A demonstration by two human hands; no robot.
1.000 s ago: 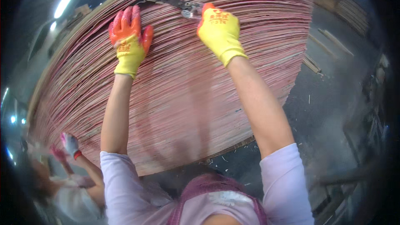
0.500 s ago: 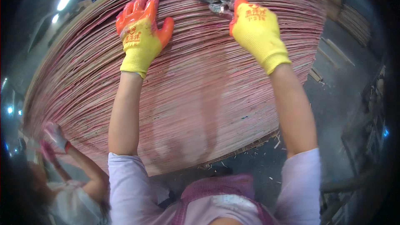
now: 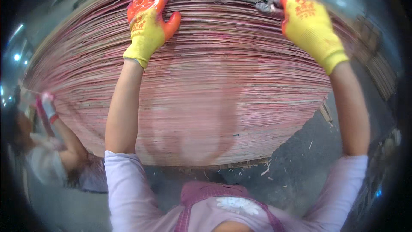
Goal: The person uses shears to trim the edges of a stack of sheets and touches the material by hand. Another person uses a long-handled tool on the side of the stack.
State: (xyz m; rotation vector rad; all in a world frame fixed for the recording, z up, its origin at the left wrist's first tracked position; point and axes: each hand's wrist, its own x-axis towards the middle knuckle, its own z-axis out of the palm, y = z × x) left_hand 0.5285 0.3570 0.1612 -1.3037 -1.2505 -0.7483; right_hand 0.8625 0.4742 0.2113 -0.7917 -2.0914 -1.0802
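Observation:
A tall stack of thin pinkish veneer sheets (image 3: 206, 86) fills the middle of the view, its layered edge facing me. My left hand (image 3: 148, 25), in a yellow and orange glove, lies flat with fingers spread on the stack's upper edge. My right hand (image 3: 309, 21), gloved the same way, is closed around a dark metal tool (image 3: 262, 0) at the top of the stack. The tool's long dark part lies along the top sheet toward the left.
Another person crouches at the left, a gloved hand (image 3: 45, 105) raised against the stack's side. Dark floor with wood splinters (image 3: 296, 163) lies below and right of the stack. More stacked boards (image 3: 380, 68) stand at the right.
The view has tilted, so the stack's side looks taller and closer. Both my hands stay at the top edge, spread wider apart; the other person's hand has risen.

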